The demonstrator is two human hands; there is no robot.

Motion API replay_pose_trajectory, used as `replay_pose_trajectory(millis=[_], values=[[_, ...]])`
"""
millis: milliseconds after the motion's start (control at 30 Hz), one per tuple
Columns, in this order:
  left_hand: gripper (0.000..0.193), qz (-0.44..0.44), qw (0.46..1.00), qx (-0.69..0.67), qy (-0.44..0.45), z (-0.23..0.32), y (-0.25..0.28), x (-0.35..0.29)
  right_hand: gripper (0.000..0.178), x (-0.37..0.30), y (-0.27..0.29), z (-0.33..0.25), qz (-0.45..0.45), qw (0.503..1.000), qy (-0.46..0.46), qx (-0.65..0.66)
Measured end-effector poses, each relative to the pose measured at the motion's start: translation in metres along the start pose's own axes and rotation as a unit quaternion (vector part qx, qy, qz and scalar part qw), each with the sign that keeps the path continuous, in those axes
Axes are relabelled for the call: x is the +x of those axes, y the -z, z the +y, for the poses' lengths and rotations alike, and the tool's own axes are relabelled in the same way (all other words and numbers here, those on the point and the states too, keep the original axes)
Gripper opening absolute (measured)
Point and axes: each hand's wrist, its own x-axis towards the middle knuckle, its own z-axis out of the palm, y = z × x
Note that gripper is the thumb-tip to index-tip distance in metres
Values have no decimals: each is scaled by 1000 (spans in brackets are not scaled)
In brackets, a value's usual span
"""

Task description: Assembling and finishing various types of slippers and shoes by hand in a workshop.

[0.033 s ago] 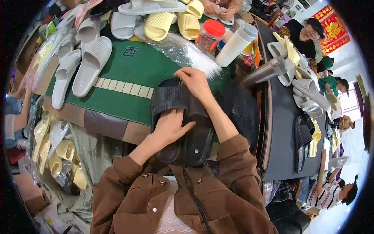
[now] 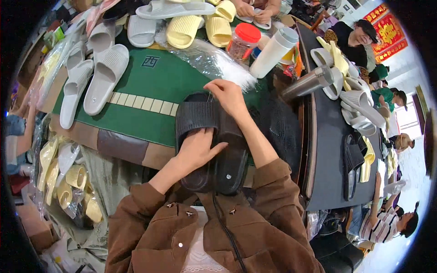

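Observation:
A pair of black slippers lies side by side at the table edge in front of me. My left hand (image 2: 195, 150) has its fingers tucked under the ribbed strap of the left black slipper (image 2: 196, 116), where the fingertips are hidden; its thumb sticks out to the right. At the toe end, my right hand (image 2: 228, 97) is closed in a pinch, with something thin just below the fingertips, too small to name. My right wrist passes over the upper part of the other black slipper (image 2: 230, 175), which has a small pale round mark on its heel.
Grey slippers (image 2: 106, 79) lie on the green mat (image 2: 150, 79) at left. Yellow slippers (image 2: 183, 32), a red-lidded jar (image 2: 243, 42), a white bottle (image 2: 274, 52) and a steel flask (image 2: 309, 83) stand farther back. People sit around the dark table (image 2: 327, 168) at right.
The whole view has shifted very slightly. My hands and the black slippers keep the same places relative to each other.

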Motion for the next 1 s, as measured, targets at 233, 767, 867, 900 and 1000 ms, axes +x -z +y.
replay_pose_trajectory(millis=[233, 767, 867, 900, 1000], values=[[33, 93, 985, 4, -144, 26, 45, -26, 20, -25, 18, 1, 51, 979, -47, 190], [10, 71, 919, -388, -16, -15, 19, 105, 17, -37, 2, 12, 206, 909, -50, 359], [9, 130, 915, -381, -7, -7, 22, 101, 15, -38, 2, 15, 185, 924, -53, 330], [8, 147, 921, -362, 5, -7, 23, 99, 14, -35, -1, 7, 234, 902, -9, 362], [8, 184, 909, -373, 10, -12, 21, 99, 13, -36, -1, 9, 255, 865, 18, 432]])
